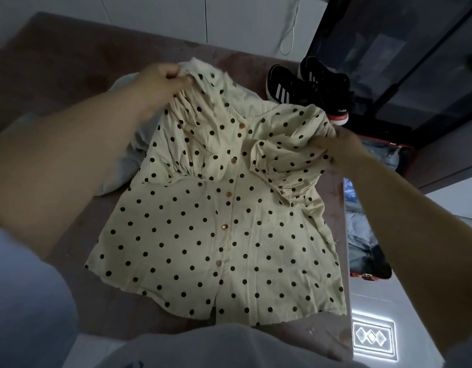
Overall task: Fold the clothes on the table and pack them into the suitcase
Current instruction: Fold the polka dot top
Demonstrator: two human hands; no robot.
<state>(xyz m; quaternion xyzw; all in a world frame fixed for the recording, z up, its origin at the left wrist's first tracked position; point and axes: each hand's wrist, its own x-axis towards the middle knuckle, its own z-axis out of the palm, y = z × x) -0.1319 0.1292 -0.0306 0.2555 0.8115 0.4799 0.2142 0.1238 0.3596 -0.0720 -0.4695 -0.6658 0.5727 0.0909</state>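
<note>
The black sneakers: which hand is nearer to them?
Right. The right hand grips the blouse sleeve just below the black sneakers; the left hand is far left.

One polka-dot blouse (216,221) spread on one table (70,75), showing six gold buttons (224,227) down its front. One pale garment (128,166) bunched beneath it. Two black sneakers (309,88) at the far edge. One open suitcase (367,251) to the right. Two hands: left (163,81), right (341,147).
</note>
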